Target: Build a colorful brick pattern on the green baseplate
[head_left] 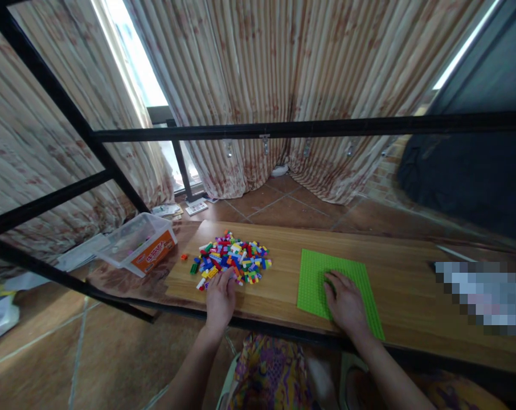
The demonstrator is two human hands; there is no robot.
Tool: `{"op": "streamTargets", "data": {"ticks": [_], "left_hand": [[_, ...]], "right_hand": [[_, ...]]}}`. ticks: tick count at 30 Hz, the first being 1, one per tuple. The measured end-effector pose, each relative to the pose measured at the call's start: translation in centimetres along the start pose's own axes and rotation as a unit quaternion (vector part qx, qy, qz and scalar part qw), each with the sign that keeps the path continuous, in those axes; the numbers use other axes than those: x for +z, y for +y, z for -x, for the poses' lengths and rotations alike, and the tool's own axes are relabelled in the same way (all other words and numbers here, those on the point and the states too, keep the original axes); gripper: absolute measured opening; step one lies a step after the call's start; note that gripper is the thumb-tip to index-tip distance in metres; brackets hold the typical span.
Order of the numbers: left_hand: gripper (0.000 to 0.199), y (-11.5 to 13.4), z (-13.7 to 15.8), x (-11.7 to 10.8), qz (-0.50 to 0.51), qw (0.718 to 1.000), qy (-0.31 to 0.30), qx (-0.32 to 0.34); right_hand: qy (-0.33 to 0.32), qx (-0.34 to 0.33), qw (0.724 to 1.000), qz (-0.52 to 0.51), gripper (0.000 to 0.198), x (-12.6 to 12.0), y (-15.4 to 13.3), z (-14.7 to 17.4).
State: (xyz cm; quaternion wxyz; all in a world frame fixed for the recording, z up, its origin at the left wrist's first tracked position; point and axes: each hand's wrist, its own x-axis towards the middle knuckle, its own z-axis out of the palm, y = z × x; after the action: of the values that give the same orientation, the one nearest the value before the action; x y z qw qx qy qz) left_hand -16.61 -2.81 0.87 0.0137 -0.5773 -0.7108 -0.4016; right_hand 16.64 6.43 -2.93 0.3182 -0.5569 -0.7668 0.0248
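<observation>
A heap of small coloured toy bricks (236, 256) lies on the wooden tabletop, left of centre. My left hand (221, 296) reaches to the heap's near edge, its fingers and thumb apart and touching the bricks. No brick shows in its grasp, though the fingertips are partly lost among the pieces. To the right lies a bright green studded baseplate (315, 267), slightly turned and bare of bricks where it shows. My right hand (345, 302) rests over the plate's middle and near part, fingers loosely bent and the thumb apart, with nothing seen between them.
Left of the heap stands a clear plastic box (134, 242) with an orange label. A single orange brick (184, 257) lies between box and heap. A black metal rail (258, 132) crosses beyond the table (412, 285). A pixelated patch (484, 296) covers something at the right.
</observation>
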Motion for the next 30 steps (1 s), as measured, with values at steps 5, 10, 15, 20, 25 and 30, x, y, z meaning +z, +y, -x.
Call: {"op": "streamTargets", "data": {"ticks": [5,10,15,20,25,30], "left_hand": [[0.033,0.8,-0.3,-0.3,0.144,0.982,0.038,-0.115],[0.030,1.3,-1.3,-0.1,0.121,0.990,0.008,-0.077],[0.028,1.7,-3.2,0.5,-0.015,0.998,-0.052,0.039],[0.034,1.8,-5.9,1.0,-0.071,0.995,-0.029,0.057],[0.039,1.4,-8.9,1.6,-0.060,0.997,-0.051,-0.021],[0.036,1.2,-10.1,1.8,0.000,0.997,-0.058,-0.053]], "right_hand": [[0.000,0.000,1.000,-0.001,0.042,0.1,0.0,0.0],[0.006,-0.007,1.000,0.002,0.040,0.1,0.2,0.0],[0.003,-0.007,1.000,0.010,0.042,0.0,0.1,0.0],[0.003,-0.008,1.000,0.006,0.041,-0.1,-0.1,-0.1],[0.009,-0.007,1.000,0.001,0.039,0.0,-0.2,-0.1],[0.010,0.004,1.000,-0.006,0.039,-0.1,-0.4,-0.1]]}}
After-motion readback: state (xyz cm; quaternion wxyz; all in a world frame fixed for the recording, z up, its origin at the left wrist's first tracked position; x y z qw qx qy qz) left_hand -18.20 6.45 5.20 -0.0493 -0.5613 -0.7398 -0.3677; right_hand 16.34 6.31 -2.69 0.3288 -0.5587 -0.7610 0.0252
